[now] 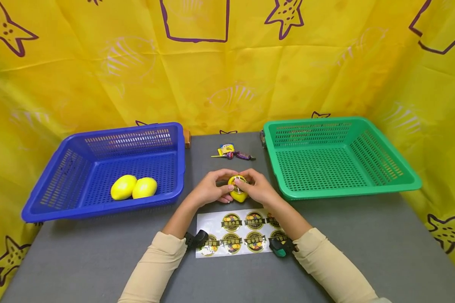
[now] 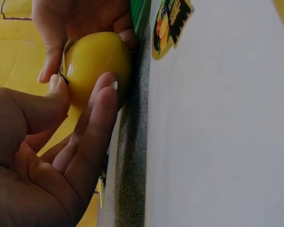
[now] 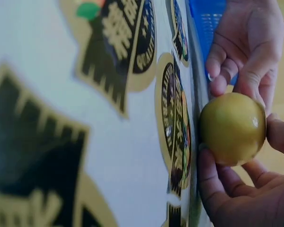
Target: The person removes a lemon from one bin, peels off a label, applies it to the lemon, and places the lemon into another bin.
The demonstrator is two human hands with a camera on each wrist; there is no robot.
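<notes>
Both hands hold a yellow lemon (image 1: 239,197) low over the grey table, just beyond a white sticker sheet (image 1: 207,223). A round black-and-gold sticker (image 2: 63,64) lies on the lemon's upper face, its edge standing slightly proud in the left wrist view. My left hand (image 1: 211,188) holds the lemon from the left, thumb on the sticker's edge and fingers along the fruit's side. From the right, my right hand (image 1: 258,187) grips it, thumb on top by the sticker and fingers curled round the far side. In the right wrist view the lemon (image 3: 233,128) hides the sticker.
A blue basket (image 1: 136,205) with two lemons (image 1: 134,187) stands on the left. On the right is a green basket (image 1: 346,192). Beyond the hands lie a lollipop (image 1: 229,155), a yellow-blue packet (image 1: 226,148) and a dark wrapped candy (image 1: 244,156). Yellow cloth (image 1: 250,67) hangs behind.
</notes>
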